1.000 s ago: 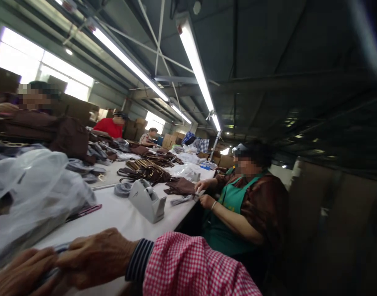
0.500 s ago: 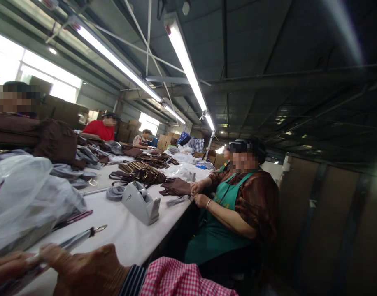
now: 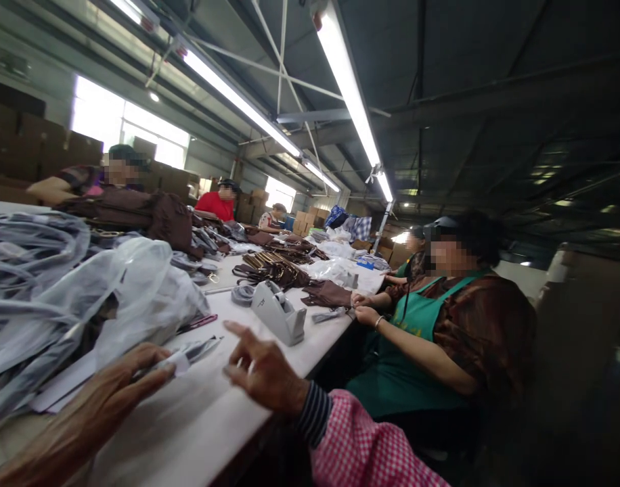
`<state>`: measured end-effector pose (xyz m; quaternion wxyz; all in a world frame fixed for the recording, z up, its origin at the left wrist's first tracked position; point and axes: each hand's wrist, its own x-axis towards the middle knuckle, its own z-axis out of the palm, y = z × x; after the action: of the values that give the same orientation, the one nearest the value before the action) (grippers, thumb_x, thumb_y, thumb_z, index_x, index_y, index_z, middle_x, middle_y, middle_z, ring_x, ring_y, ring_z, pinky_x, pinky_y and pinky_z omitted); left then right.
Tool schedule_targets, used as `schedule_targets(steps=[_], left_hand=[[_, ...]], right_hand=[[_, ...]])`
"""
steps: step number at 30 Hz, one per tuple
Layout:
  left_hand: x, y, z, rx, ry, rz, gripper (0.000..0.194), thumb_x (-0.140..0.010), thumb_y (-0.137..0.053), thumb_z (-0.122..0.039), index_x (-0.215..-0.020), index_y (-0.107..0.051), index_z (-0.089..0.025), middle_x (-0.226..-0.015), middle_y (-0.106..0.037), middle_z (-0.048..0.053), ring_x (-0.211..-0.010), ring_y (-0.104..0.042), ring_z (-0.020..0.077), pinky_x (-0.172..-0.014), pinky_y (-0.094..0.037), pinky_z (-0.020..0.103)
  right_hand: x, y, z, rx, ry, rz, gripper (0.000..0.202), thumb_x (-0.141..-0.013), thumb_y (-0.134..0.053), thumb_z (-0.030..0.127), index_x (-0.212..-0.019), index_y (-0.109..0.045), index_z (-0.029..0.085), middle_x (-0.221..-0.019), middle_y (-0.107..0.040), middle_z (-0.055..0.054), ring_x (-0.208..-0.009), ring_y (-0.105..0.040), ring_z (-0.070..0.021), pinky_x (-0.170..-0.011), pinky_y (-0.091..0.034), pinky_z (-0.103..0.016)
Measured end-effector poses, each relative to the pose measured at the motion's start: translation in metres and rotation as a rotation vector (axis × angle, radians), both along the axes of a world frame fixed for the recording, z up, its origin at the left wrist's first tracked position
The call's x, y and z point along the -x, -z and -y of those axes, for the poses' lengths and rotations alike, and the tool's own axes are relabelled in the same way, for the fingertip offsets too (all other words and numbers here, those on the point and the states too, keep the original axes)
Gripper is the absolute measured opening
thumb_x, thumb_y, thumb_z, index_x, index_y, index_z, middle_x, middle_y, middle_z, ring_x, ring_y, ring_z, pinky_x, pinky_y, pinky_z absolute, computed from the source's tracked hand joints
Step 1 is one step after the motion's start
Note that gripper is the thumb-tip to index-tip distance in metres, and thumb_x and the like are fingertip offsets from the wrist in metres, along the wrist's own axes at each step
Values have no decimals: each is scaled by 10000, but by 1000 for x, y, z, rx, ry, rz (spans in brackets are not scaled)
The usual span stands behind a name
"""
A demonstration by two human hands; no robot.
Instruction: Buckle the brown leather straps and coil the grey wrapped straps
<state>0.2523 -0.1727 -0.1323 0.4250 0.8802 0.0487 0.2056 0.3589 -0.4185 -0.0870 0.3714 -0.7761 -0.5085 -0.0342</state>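
Note:
My left hand [image 3: 124, 382] is closed on a slim grey strap-like piece in clear plastic [image 3: 195, 350], pinched between thumb and fingers above the white table. A small white flap shows at the fingertips. To the right, my right hand [image 3: 267, 372] hovers apart from that piece, index finger stretched out and thumb spread from it. I cannot see anything in it. Just beyond stands a grey-white tape dispenser [image 3: 279, 316], with a rolled grey strap [image 3: 242, 295] beside it.
On the left, a heap of plastic-wrapped grey straps [image 3: 30, 270] lies under crumpled clear plastic [image 3: 152, 284]. Brown bundles with gold-coloured rods [image 3: 272, 264] lie farther back. A co-worker in a green apron [image 3: 411, 352] sits at the right edge, handling brown fabric [image 3: 330, 294].
The view has swung left, showing more of the heap. My right hand has come away from the strap-like piece, and its fingers have spread. My left hand still holds the piece.

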Motion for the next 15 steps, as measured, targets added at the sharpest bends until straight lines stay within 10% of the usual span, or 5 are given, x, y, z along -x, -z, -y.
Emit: schedule_targets(steps=[3,6,15], left_hand=[[5,-9,7,-11,-56,5,452,-836,-487,-692,-863,-685,-287,-884,-746,-11,-918,-654,293,-824,-494,353],[11,-14,14,-10,-74,35,422,-843,-509,-659,-877,-685,-276,-931,-735,-2,-934,-650,293,-854,-499,357],[12,-17,8,-26,-92,53,436,-860,-507,-677,-914,-668,-275,-956,-727,-18,-952,-643,275,-877,-464,328]], right_hand=[[-58,-33,36,-174,367,-97,186,-917,-620,216,-1057,-740,192,-988,-728,-38,-927,-648,-190,-864,-505,-282],[-115,-51,67,-128,482,-213,154,-949,-603,212,-853,-704,145,-890,-693,-60,-873,-626,-193,-753,-502,-272],[-161,-34,76,21,527,-574,187,-988,-678,318,-1005,-667,133,-923,-670,-21,-719,-630,-133,-640,-556,-273]])
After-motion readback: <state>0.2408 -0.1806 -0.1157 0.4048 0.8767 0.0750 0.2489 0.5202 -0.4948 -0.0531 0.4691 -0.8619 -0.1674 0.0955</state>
